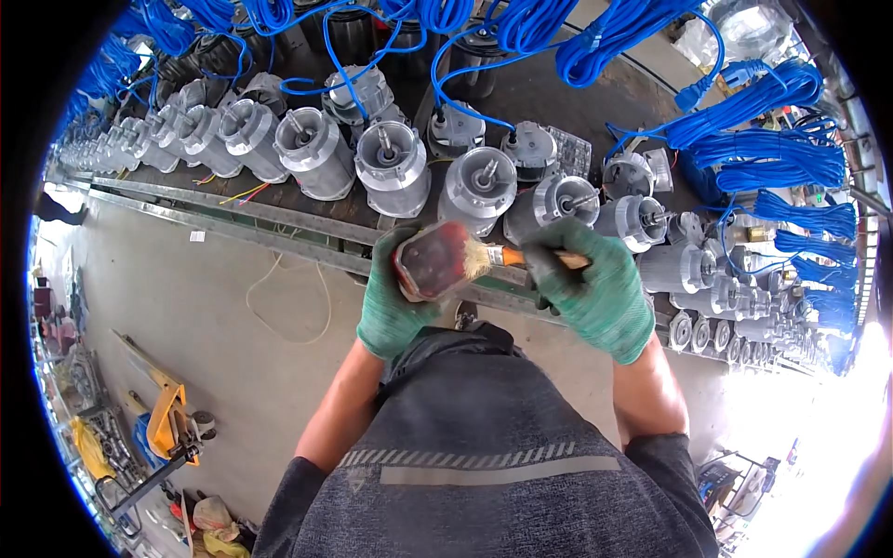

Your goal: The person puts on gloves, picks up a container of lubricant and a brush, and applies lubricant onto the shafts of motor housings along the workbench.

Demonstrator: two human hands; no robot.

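My left hand [389, 312], in a green glove, is wrapped round a small clear container [430, 265] with red-brown stuff smeared inside. The container is tipped, its mouth toward the right. A paintbrush [510, 256] with a wooden handle and pale bristles is gripped in my right hand [603, 296], gloved in green as well. Its bristles are at the container's right edge; whether they reach inside I cannot tell. Just beyond both hands stand bare silver electric motors with upright shafts, the nearest being one motor [478, 189] and another motor [393, 167] to its left.
A long workbench [307, 212] carries rows of motors curving away to both sides. Coiled blue cables [614, 42] with plugs lie along the back and right. Flat round end covers [682, 330] line the right edge. A yellow hand truck [167, 423] stands on the floor at left.
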